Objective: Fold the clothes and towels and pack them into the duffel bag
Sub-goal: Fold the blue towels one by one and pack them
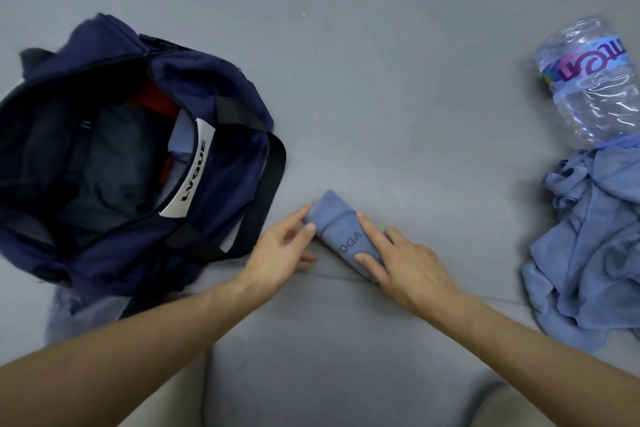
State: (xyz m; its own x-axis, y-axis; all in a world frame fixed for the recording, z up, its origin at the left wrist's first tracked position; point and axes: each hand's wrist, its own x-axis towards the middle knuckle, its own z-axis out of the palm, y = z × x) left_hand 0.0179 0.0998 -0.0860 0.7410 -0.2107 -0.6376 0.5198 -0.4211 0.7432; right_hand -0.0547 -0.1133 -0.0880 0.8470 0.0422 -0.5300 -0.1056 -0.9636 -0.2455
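We see a small blue towel [341, 229] folded into a narrow, soft bundle with the word "YOGA" printed on its smooth knit face. It lies at a slant on the grey cushioned surface [363, 80], just right of the duffel bag [225, 90] and touching neither the bag nor the other cloth. Our left hand [280, 248] pinches the bundle's upper left end between thumb and curled fingertips. Our right hand [407, 269] lies across the lower part, with fairly straight fingers pressing it flat and the thumb resting on the fabric. The bag is navy cloth, slumped and unzipped, with black webbing straps [266, 180] draped over its near side and a stiff white label [192, 170] along the opening. Inside it are dark grey folded cloth, something red and a strip of pale blue. A pale bluish cloth [69, 312] pokes out from beneath the bag's near corner. Far to the right, a crumpled, matte blue garment [588, 243] lies in loose wrinkles. Above it a clear, ribbed plastic bottle [592, 94] with a coloured label rests on its side, its lower end touching the garment.
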